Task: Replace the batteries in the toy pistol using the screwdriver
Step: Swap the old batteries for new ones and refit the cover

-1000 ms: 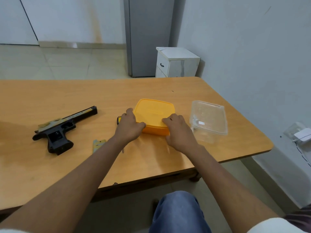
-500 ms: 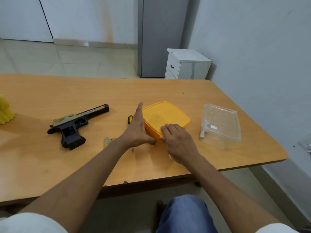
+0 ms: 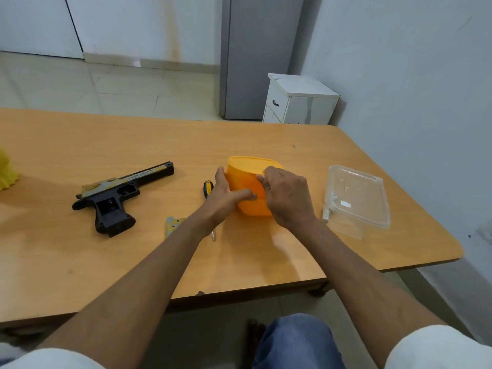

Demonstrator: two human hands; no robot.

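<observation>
From the head view, an orange box [image 3: 249,182] was gripped by both hands above the bench [image 3: 80,257]. The left hand [image 3: 226,193] was pressed against the box's left side, with its fingers [image 3: 243,195] spread and curled around the near wall. The right hand [image 3: 287,195] was laid over the box's right side, and its fingers [image 3: 262,179] were bent at the edge of the lid. The box was seen tipped, its lid facing away from the person and toward the left.

The pistol [image 3: 119,193] was seen lying flat on the bench, well apart from the hands and to their left. It was black with a pale gold slide, the barrel pointed right and away, and the grip showed an open recess. A small gold panel [image 3: 173,225] was lying between the pistol and the left forearm. The screwdriver [image 3: 208,188], with its black and yellow handle, was lying just beside the left hand, its shaft largely hidden under the wrist and its tip showing below.

A clear box [image 3: 356,195] was resting to the right of the right hand, near it but not touched. A yellow object [image 3: 6,171] was cut off at the bench's left edge.
</observation>
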